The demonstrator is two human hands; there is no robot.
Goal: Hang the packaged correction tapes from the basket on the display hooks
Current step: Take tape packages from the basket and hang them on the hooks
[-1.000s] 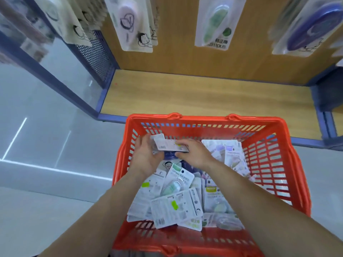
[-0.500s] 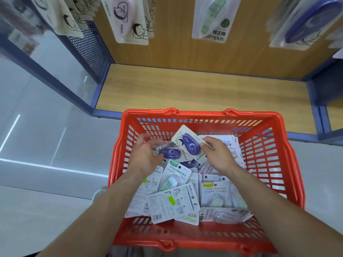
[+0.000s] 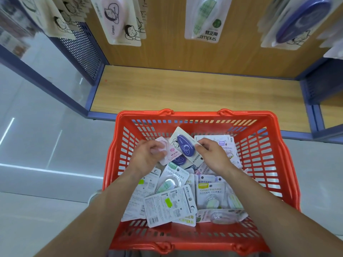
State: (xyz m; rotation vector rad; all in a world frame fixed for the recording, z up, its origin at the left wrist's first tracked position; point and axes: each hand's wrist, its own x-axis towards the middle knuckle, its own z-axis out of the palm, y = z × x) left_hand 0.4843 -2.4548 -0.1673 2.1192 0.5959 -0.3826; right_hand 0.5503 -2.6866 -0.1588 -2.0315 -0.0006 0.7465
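**Two packs in hand over a red basket**

Both hands reach into the red basket, which sits in front of a bare wooden shelf. The left hand curls its fingers around a pink pack of correction tape. The right hand pinches the edge of a purple pack just beside it. A loose pile of packs covers the basket's bottom. Above, a hanging pink pack, hanging green pack and hanging purple pack line the display.

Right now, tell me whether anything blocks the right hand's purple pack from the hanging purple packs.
Nothing visible does. The right hand pinches the purple pack over the basket; open space leads up to the hanging purple packs. The hooks are out of view.
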